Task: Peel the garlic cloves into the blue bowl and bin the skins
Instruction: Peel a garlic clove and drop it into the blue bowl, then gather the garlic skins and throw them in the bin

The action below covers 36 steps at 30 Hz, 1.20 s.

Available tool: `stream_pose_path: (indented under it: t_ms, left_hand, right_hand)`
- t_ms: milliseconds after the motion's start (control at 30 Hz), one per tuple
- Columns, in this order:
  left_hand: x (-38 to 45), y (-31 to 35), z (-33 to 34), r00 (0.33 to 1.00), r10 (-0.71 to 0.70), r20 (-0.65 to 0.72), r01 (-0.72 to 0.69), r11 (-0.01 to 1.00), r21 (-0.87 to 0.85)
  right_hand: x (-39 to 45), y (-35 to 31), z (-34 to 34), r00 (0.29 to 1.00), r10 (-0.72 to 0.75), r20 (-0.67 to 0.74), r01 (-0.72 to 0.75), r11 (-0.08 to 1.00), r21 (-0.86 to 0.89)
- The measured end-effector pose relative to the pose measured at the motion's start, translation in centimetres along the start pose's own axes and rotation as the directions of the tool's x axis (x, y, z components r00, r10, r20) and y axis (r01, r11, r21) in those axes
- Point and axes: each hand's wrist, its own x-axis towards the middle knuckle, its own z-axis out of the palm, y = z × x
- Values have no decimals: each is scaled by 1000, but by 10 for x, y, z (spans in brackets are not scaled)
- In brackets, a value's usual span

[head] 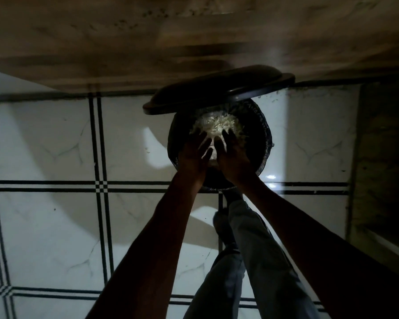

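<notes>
A round black bin [265, 143] stands on the floor with its lid [217, 88] tipped up at the far side. Inside lies a pale heap of garlic skins [218, 124]. My left hand [194, 157] and my right hand [233, 157] hover side by side over the bin's near half, fingers spread and pointing at the heap. Pale skins show in the gap between the two palms; I cannot tell whether they touch the hands. The blue bowl and the cloves are out of view.
The scene is dim. White floor tiles [55, 146] with black double lines surround the bin. A wooden surface [124, 42] runs above it. My grey trouser leg [251, 261] reaches toward the bin's base, with the foot [225, 226] at its front. A dark wooden cabinet [382, 157] stands at right.
</notes>
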Motion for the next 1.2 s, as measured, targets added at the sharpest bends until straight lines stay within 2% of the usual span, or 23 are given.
stream_pose_path:
  t_ms: [33, 100, 133, 167, 200, 233, 267, 367, 433, 500, 600, 700, 800, 933, 1067, 1200]
  left_hand:
    - [7, -4, -2, 999, -33, 22, 33, 999, -8]
    - [-1, 1, 5, 994, -106, 7, 105, 991, 89]
    - [-7, 4, 10, 994, -102, 28, 98, 990, 99]
    - [-8, 5, 13, 993, -80, 82, 74, 995, 69]
    - [-14, 6, 16, 991, -46, 124, 39, 998, 52]
    - [-20, 6, 18, 987, -17, 160, 12, 999, 34]
    - [-28, 7, 19, 988, -8, 155, 1, 999, 47]
    - [-61, 10, 33, 989, -38, 140, 6, 975, 222]
    - [-94, 15, 52, 986, -84, 146, 17, 913, 407]
    - [-142, 23, 77, 978, -99, 181, -9, 854, 520]
    - [-213, 32, 109, 952, 17, 306, -208, 767, 607]
    - [-293, 33, 147, 888, 66, 456, -382, 658, 649]
    - [-384, 24, 199, 775, 97, 624, -561, 560, 610]
    - [-511, -25, 266, 567, -4, 823, -719, 484, 498]
    - [-614, -103, 319, 364, -157, 918, -820, 414, 395]
    - [-685, -204, 352, 227, -300, 927, -887, 328, 324]
  right_hand:
    - [1, -2, -2, 997, -75, -5, 75, 996, 58]
    - [0, 1, -1, 972, -188, 143, 184, 982, 41]
    - [-1, 3, -6, 959, -155, 237, 172, 984, -51]
    - [3, 6, -11, 969, -78, 234, 109, 986, -126]
    - [3, 7, -21, 990, 10, 138, 2, 996, -87]
    - [2, 9, -30, 997, 72, 22, -73, 997, 36]
    - [-5, 9, -41, 992, 103, -78, -88, 981, 171]
    - [-42, 2, -74, 991, 67, -115, -26, 944, 330]
    - [-71, 10, -95, 974, 104, -203, -10, 909, 417]
    - [-109, 17, -125, 950, 145, -278, 10, 872, 489]
    - [-181, 0, -179, 897, 186, -401, 68, 839, 540]
    - [-272, -16, -240, 835, 164, -525, 149, 851, 503]
    - [-374, -18, -295, 717, 132, -684, 248, 869, 427]
    - [-525, 13, -351, 452, 221, -864, 316, 866, 387]
    - [-658, 79, -378, 233, 382, -894, 331, 834, 442]
    - [-764, 161, -380, 40, 530, -847, 357, 784, 508]
